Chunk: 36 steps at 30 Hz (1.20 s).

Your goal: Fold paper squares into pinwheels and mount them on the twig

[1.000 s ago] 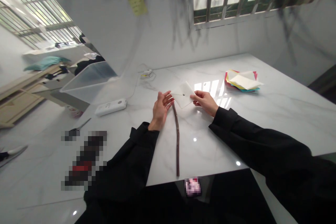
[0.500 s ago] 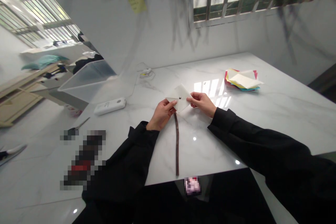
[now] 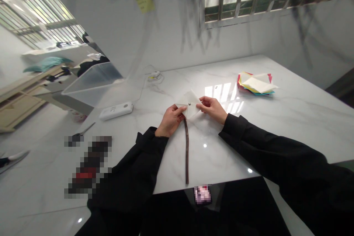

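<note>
Fingers of both hands pinch one small folded piece of white translucent paper [image 3: 189, 104] from opposite sides, near the middle of the white marble table [image 3: 290, 118]. The left hand [image 3: 172, 118] grips the paper's left corner between thumb and fingertips, the fingers curled together. The right hand [image 3: 211, 108] nips the right corner between thumb and forefinger, the remaining fingers tucked under. A small dark metal pin head [image 3: 189, 103] sits at the middle of the paper. From just under the paper a thin dark brown stick [image 3: 187, 151] runs straight back towards the table's near edge, lying on the surface; its top end meets the paper beside the left thumb, and whether the pin joins the two cannot be told. Both arms wear black sleeves [image 3: 265, 151].

Towards the far right corner of the table lies a loose stack of coloured paper sheets [image 3: 256, 84], well apart from the hands. Near the left edge rests a white oblong power strip [image 3: 116, 111], with a clear plastic tub [image 3: 92, 83] behind it. At the far edge, by the wall, lies a small white device on a cable [image 3: 154, 76].
</note>
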{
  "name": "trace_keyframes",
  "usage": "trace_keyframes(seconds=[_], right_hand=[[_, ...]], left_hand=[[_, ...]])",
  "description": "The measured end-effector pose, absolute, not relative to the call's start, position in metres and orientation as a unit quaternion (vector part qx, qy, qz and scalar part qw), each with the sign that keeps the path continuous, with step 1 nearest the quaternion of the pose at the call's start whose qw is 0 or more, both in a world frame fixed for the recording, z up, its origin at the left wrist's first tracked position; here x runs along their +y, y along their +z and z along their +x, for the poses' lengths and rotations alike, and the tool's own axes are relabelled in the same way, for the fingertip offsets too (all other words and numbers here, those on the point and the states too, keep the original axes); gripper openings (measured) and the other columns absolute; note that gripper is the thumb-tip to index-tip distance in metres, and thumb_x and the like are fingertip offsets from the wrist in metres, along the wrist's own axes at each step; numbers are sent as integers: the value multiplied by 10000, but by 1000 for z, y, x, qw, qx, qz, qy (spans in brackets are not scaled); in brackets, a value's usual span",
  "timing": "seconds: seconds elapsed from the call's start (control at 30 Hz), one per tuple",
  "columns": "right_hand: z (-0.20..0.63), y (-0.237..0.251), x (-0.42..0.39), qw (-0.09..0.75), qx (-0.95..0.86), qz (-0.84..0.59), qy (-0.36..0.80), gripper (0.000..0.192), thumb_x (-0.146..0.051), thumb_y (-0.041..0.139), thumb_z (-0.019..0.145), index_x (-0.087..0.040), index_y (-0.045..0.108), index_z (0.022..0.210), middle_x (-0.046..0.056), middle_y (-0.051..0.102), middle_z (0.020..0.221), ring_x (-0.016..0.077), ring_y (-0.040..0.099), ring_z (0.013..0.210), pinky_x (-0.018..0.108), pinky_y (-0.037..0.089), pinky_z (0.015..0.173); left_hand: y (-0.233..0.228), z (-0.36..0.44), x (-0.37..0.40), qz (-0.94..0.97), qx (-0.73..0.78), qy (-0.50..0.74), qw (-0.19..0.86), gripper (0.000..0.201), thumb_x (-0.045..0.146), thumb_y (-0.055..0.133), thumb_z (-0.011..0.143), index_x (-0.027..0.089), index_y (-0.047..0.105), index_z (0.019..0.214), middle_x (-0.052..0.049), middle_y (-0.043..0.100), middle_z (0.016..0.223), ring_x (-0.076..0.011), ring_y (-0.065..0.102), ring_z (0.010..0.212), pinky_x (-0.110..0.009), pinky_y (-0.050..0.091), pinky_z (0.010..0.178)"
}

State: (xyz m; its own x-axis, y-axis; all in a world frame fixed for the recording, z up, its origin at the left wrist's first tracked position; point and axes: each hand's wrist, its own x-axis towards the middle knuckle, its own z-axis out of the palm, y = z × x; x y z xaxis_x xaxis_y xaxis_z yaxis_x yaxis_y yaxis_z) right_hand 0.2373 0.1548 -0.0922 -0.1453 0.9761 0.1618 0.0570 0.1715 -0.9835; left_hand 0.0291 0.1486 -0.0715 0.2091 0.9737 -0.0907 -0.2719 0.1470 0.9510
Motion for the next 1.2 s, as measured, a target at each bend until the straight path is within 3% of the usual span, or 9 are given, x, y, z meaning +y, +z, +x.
trace_keyframes(seconds=[0.13,0.27,0.53,0.9,1.2], right_hand=[[240,-86,151,530,-649,-472,274,382,-302,759,827,-236,668,1192,54,683,1037,197,606,825,351,507,762],[239,-75,144,527,-710,-443,151,190,-215,694,896,-246,713,1083,62,680,1006,236,589,926,397,487,902],[229,-80,140,478,-744,-425,195,140,-296,756,914,-276,738,1052,42,690,929,225,586,869,381,473,869],[229,-78,140,471,-735,-443,203,84,-354,743,928,-269,740,925,43,699,898,224,605,877,374,476,871],[231,-77,140,468,-737,-429,232,164,-388,739,928,-247,710,849,34,677,855,191,566,791,345,466,778]], left_hand=[[-74,31,149,430,406,500,633,334,295,905,682,162,762,952,-69,780,1009,-209,700,941,-340,548,881],[-75,34,147,436,405,509,622,318,298,899,683,163,760,935,-59,776,977,-205,697,925,-348,546,894],[-68,35,143,458,400,491,624,421,329,914,699,166,770,1059,-85,790,1039,-236,719,963,-358,546,892],[-78,40,144,512,393,503,575,422,363,941,682,152,774,1007,-88,800,1012,-241,743,933,-369,541,918],[-77,40,143,521,411,493,563,429,430,922,685,157,763,975,-93,792,997,-248,728,912,-355,539,852]])
